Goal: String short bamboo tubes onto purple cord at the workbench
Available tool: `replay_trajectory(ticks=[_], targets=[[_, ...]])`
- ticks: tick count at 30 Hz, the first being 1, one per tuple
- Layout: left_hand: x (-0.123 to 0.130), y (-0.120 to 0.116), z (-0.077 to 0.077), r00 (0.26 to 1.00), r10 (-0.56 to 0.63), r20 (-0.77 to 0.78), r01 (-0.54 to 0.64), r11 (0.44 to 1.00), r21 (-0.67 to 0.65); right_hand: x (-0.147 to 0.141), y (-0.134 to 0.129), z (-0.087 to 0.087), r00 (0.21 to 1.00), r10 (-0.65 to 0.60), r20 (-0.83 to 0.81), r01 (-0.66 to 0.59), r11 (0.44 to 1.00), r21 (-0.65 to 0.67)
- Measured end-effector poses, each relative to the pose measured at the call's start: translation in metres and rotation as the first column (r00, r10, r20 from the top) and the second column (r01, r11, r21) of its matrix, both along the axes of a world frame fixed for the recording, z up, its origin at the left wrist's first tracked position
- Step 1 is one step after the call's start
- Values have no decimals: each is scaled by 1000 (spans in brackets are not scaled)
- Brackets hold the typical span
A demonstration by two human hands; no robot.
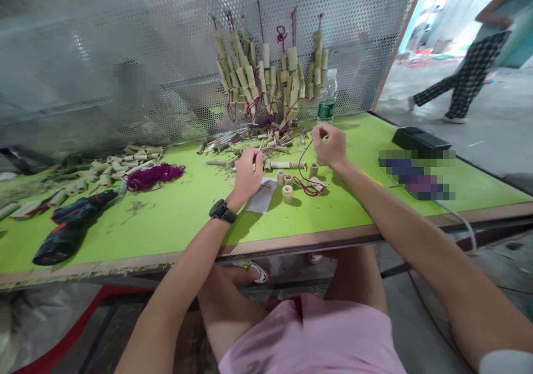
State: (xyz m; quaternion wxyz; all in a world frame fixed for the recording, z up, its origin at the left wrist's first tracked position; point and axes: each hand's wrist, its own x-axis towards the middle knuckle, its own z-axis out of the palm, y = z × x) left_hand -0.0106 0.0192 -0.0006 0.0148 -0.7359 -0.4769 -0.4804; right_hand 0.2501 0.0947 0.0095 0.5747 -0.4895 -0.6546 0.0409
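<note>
Pinched fingers of my right hand (330, 143) hold a thin purple cord (300, 166), which hangs down to loose loops on the green table. My left hand (249, 171), closed, is above a whitish paper (263, 196); a short bit of purple cord shows by its fingers, and the grip itself is too small to make out. Between and below the hands stand several short bamboo rings, one a pale ring (287, 193) near the paper. Another bamboo ring (313, 170) stands below my right hand. A longer bamboo piece (287, 165) lies behind them.
Bundles of strung bamboo (266, 74) hang on the mesh panel (175, 69). A bottle (327, 99) stands behind my right hand. Purple yarn (154, 177), a drill (75, 221) and bamboo pieces lie left; a black box (420, 141) lies right. A person (478, 57) is beyond the table.
</note>
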Motion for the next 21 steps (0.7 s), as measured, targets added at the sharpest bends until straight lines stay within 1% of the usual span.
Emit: replay_trajectory(ticks=[3,7,8,10,11,12,13,15,16,17,18,19,21], targets=[[0,-2,1,998,-64,8,64,998,-17,9,10,-5,997,-74,-19,74,997,-37],[1,-8,3,991,-136,-16,135,989,-56,19,23,-12,998,-66,3,66,992,-108],[2,-9,3,989,-147,-17,146,987,-65,20,24,-13,998,-64,23,67,993,-102],[3,-12,3,988,-154,-23,152,986,-71,17,22,-14,994,-34,102,39,998,-43],[4,-13,3,988,-153,-30,151,986,-70,14,18,-14,987,12,163,-11,1000,-4],[5,-14,3,988,-153,-40,150,986,-67,8,12,-14,970,81,231,-90,996,27],[7,-15,3,986,-156,-53,152,986,-66,1,4,-13,938,175,300,-197,980,42],[10,-16,1,982,-169,-82,164,984,-67,-16,-15,-12,844,366,391,-406,914,20],[11,-16,1,979,-179,-94,172,983,-70,-25,-25,-12,785,463,411,-500,866,-21],[12,-16,0,977,-187,-100,180,981,-74,-34,-34,-12,731,544,412,-565,821,-82],[12,-15,-1,977,-191,-98,184,980,-76,-41,-42,-13,686,601,410,-600,786,-150],[12,-15,-1,977,-195,-92,188,979,-75,-47,-48,-13,657,636,404,-613,763,-204],[12,-15,-1,977,-199,-76,194,978,-72,-55,-54,-15,647,660,381,-618,747,-245]])
